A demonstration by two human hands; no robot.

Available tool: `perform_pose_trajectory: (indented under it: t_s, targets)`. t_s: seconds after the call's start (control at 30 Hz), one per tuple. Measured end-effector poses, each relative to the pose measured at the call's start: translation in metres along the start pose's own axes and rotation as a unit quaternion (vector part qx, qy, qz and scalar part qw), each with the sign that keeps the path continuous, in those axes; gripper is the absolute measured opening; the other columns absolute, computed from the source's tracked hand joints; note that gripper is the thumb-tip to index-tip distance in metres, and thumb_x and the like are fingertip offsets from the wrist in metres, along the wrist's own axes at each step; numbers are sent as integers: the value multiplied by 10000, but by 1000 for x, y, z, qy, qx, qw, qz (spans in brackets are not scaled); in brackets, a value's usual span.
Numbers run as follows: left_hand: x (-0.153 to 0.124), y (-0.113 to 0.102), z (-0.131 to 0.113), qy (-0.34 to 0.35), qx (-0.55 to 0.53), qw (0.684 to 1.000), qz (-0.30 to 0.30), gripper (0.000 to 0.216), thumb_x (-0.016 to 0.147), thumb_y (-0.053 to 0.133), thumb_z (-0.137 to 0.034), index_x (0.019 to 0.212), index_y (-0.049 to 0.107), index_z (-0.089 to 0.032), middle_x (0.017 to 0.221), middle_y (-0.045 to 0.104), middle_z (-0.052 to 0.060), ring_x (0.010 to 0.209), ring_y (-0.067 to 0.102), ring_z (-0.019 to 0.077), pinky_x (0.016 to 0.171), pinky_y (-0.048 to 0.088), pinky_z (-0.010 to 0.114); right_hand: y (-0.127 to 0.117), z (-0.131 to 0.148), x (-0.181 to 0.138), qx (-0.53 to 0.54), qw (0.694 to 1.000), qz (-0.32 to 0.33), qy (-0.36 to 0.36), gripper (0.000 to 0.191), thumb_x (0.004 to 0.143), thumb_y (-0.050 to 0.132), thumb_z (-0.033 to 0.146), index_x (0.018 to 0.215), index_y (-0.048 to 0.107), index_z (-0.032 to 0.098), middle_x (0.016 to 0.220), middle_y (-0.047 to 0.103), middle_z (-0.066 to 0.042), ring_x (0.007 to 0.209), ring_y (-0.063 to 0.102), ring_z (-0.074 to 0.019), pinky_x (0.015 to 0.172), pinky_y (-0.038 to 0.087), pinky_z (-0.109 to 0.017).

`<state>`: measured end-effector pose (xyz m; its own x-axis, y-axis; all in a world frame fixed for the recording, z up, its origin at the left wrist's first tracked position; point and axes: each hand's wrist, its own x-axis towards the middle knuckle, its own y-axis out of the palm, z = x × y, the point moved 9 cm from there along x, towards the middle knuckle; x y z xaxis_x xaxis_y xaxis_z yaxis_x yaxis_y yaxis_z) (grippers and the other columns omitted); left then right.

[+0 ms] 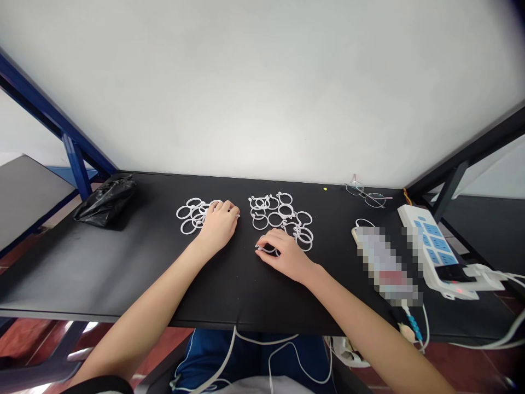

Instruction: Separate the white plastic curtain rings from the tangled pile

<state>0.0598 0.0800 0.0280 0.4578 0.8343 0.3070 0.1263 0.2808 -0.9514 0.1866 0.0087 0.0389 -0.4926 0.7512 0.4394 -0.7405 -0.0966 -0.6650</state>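
A loose pile of white curtain rings (189, 226), thin hoops with small eyelets, lies left of centre on the black table. My left hand (221, 221) rests over the right side of this pile with its fingers curled down; a small white ring end shows at the fingertips, and the rest is hidden under the hand. A second, wider group of the same rings (275, 219) is spread out right of centre. At its near edge, my right hand (284, 253) pinches a white curtain ring (268, 250) between thumb and fingers, partly covering it.
A crumpled black plastic bag (107, 201) sits at the left. To the right are eyeglasses (374, 199), a blurred phone (385, 265) on a cable, and a white power strip (437, 249). White wall (262, 98) stands behind the table (143, 262). Cables hang over the front edge.
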Motion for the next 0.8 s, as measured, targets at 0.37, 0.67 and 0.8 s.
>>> perform_pose_trajectory:
  t_s: [0.37, 0.67, 0.8]
  targets:
    - [-2, 0, 0, 2, -13, 1000, -17, 261, 940, 386, -164, 954, 646, -147, 950, 640, 119, 891, 581, 270, 909, 416, 456, -24, 15, -1, 27, 988, -130, -74, 92, 875, 608, 123, 867, 608, 215, 814, 672, -32, 768, 609, -168, 744, 528, -359]
    - [-1, -34, -30, 79, -172, 980, -67, 326, 937, 337, -91, 1181, 541, -165, 1115, 605, 98, 1014, 556, 232, 954, 419, 427, -24, 10, -3, 23, 988, -139, -62, 104, 880, 601, 119, 889, 638, 216, 879, 697, -48, 828, 649, -179, 766, 559, -363]
    - [-7, -38, -54, 159, -222, 961, -52, 365, 905, 365, -66, 1227, 509, -160, 1166, 595, 112, 1067, 544, 235, 941, 442, 404, -24, 7, -4, 24, 987, -150, -54, 104, 889, 595, 131, 905, 642, 222, 908, 698, -51, 865, 670, -183, 794, 577, -363]
